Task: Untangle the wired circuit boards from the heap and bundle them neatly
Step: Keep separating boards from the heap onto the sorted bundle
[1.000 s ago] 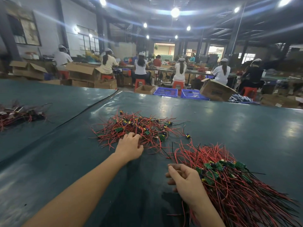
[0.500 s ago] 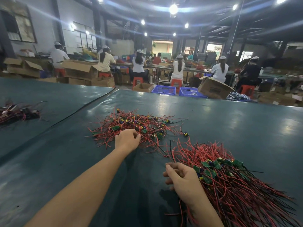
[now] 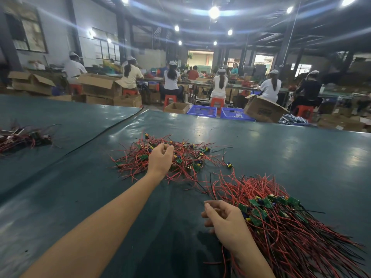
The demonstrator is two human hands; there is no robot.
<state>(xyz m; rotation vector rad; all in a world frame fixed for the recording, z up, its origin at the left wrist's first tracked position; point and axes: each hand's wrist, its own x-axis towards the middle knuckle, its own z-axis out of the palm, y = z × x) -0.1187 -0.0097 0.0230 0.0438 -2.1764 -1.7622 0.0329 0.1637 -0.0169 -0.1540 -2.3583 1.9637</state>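
Two piles on the table [image 3: 291,145]: left hand [image 3: 160,158] pinches into the tangled heap [image 3: 188,157], right hand [image 3: 226,219] sits curled beside the sorted bundle [image 3: 291,227], grip unclear. Yank fast and snagged neighbours probably drag along.

Tangled heap [image 3: 186,157]: loose mass of thin red wires, few black ones, small green boards with yellow and blue parts scattered throughout. Spread flat on green table [image 3: 281,147], centre, far side. Wires pointed in all directions. Middle overlapped by left hand [image 3: 160,159], fingers curled into wires.

Bundle [image 3: 291,233]: larger, laid at near right, just beside heap. Green boards gathered at one end; red and black wires aligned, fanned toward lower right. Small stray part [image 3: 228,165] seen on red wire between both piles.
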